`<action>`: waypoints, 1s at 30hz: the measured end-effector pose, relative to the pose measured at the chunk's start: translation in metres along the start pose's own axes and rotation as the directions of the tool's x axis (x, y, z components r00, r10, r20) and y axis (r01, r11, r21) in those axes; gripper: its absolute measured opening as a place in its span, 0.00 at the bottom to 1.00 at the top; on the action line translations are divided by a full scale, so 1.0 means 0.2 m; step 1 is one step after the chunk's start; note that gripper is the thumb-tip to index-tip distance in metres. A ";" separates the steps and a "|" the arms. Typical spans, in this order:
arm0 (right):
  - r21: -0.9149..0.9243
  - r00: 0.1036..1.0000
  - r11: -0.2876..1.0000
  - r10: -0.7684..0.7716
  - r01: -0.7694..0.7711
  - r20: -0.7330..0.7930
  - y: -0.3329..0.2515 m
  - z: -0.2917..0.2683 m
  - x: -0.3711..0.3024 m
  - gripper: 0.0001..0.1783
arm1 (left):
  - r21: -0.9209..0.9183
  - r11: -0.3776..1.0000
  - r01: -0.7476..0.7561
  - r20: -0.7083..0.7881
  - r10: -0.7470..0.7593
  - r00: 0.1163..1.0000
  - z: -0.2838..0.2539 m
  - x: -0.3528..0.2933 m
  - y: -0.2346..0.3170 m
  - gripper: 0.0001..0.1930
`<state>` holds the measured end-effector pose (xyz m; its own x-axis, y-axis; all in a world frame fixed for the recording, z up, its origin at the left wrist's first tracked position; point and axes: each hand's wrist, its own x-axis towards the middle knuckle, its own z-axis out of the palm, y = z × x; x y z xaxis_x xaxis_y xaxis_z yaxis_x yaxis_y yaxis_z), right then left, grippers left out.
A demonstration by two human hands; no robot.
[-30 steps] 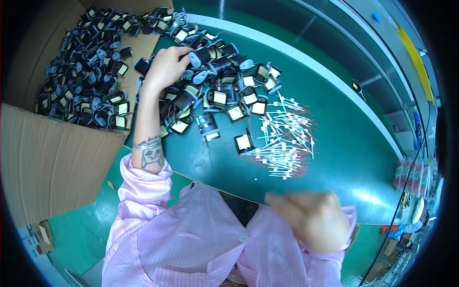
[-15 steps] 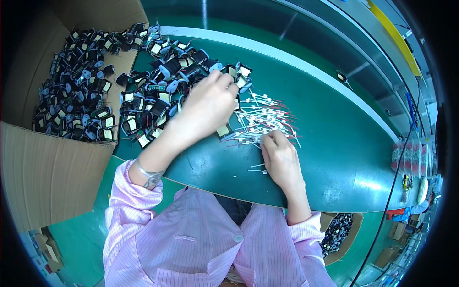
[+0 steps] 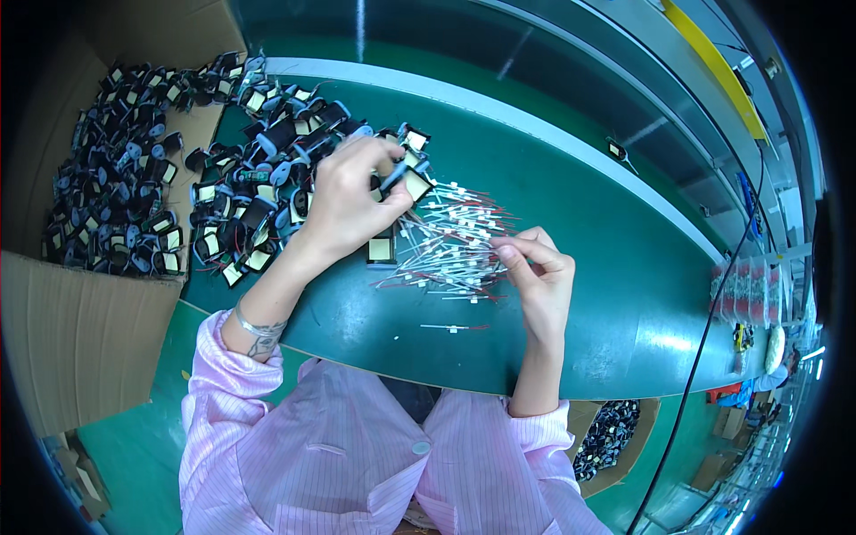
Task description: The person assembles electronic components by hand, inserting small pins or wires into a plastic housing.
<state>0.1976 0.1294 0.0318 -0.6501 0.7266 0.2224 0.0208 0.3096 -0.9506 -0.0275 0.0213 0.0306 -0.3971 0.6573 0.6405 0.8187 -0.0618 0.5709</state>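
Observation:
My left hand (image 3: 349, 194) is closed around a small black part with a grey-blue end and a pale yellow pad (image 3: 416, 185), lifted at the right edge of a heap of like parts (image 3: 267, 147). Another such part (image 3: 382, 250) lies on the green table below that hand. My right hand (image 3: 544, 276) pinches thumb and forefinger together at the right side of a pile of thin white-and-red wire leads with small white connectors (image 3: 455, 223). What sits between those fingertips is too small to make out. A single wire lead (image 3: 453, 328) lies apart, nearer me.
A big open cardboard box (image 3: 98, 330) full of the same black parts stands at the left. Under the table's near edge at the right is another carton of parts (image 3: 611, 437). One part (image 3: 617, 150) rests on the far ledge. A black cable (image 3: 691, 401) hangs at the right.
My left hand has picked a black part out of the heap and turned it. My right hand has moved up from the wire pile's near edge to its right side, its fingers pinched.

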 end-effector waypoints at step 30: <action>0.469 0.984 0.881 -0.033 -0.054 0.174 0.02 0.10 -0.03 0.14 | -0.611 0.557 0.563 0.628 -0.092 0.773 0.08 -0.16 0.17 0.03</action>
<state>0.1875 0.1141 0.0226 -0.7726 0.5983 0.2125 -0.3034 -0.0540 -0.9513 0.0195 0.0097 0.0211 -0.1213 0.9853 0.1201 -0.0208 -0.1235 0.9921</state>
